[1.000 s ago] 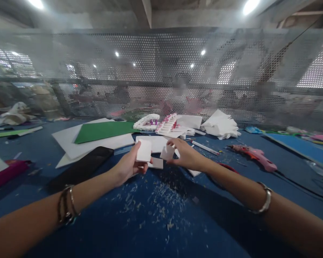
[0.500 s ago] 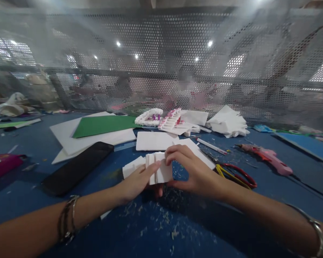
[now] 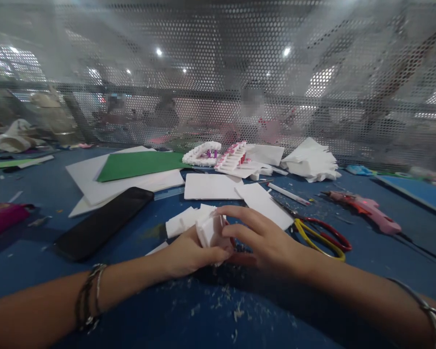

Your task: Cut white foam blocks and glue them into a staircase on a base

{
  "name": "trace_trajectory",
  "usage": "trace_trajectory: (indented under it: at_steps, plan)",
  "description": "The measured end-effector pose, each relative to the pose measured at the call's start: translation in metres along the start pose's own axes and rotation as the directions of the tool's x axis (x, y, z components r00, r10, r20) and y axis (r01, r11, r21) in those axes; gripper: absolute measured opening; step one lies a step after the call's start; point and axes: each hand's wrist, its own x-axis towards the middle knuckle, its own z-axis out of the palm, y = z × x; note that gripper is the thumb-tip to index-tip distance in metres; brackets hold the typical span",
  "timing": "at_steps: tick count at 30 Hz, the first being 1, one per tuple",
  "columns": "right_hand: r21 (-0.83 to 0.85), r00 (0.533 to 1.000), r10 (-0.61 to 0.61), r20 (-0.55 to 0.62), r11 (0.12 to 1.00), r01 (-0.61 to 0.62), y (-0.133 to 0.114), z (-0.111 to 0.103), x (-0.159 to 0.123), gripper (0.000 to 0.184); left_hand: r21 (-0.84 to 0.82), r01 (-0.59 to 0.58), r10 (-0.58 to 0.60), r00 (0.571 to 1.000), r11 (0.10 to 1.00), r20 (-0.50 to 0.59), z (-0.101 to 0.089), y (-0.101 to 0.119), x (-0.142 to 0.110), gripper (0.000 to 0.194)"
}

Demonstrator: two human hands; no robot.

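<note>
Both hands hold a small white folded piece point(image 3: 210, 230), apparently of foam or thick paper, just above the table. My left hand point(image 3: 187, 253) grips it from the left with the thumb across its front. The curled fingers of my right hand point(image 3: 259, 235) meet its right side and top edge; the thumb is partly hidden. Behind the held piece lie small white pieces point(image 3: 179, 222) and a white rectangular sheet point(image 3: 212, 186). Another white sheet point(image 3: 267, 206) sits beyond my right hand, beside scissors point(image 3: 321, 237) with red and yellow handles.
A black phone-like slab point(image 3: 105, 223) and a green sheet point(image 3: 141, 165) lie to the left. On the right are a pink glue gun point(image 3: 370, 211) with its cord and a white pen point(image 3: 288, 194). White and pink stair-like models point(image 3: 232, 157) stand before a perforated metal screen point(image 3: 218, 63).
The white piece has been turned and tilted between my hands. My left thumb has moved lower and right across it, and my right fingers have shifted along its edge. The view has tilted slightly.
</note>
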Motion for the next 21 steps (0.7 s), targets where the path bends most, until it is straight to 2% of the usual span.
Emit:
trace_trajectory:
  at_steps: [3, 6, 11, 15, 18, 21]
  plan:
    - [-0.068, 0.999, 0.033, 0.017, 0.997, -0.032, -0.004, -0.001, 0.002, 0.033, 0.045, -0.008, 0.008, 1.000, 0.999, -0.013, 0.003, 0.005, -0.002, 0.018]
    - [-0.052, 0.996, 0.039, 0.075, 0.998, -0.036, -0.007, 0.002, 0.003, 0.046, 0.041, -0.067, 0.068, 0.997, 0.997, -0.035, 0.008, 0.008, -0.001, 0.027]
    - [-0.108, 0.997, -0.025, 0.072, 0.994, 0.032, -0.010, 0.008, 0.004, 0.046, 0.012, -0.172, 0.172, 0.985, 0.985, 0.015, 0.013, 0.007, -0.003, 0.024]
    - [-0.174, 0.990, -0.117, 0.077, 0.976, 0.129, -0.012, 0.010, 0.003, 0.041, 0.009, -0.194, 0.192, 0.978, 0.981, 0.085, 0.013, 0.007, -0.008, 0.019]
    - [-0.191, 0.988, -0.118, 0.101, 0.972, 0.136, -0.016, 0.009, 0.003, 0.042, 0.028, -0.203, 0.202, 0.978, 0.979, 0.043, 0.013, 0.008, -0.009, 0.022]
    - [-0.216, 0.988, -0.020, 0.151, 0.975, 0.053, -0.018, 0.004, 0.007, 0.061, 0.024, -0.160, 0.161, 0.986, 0.987, -0.054, 0.012, 0.007, -0.006, 0.035]
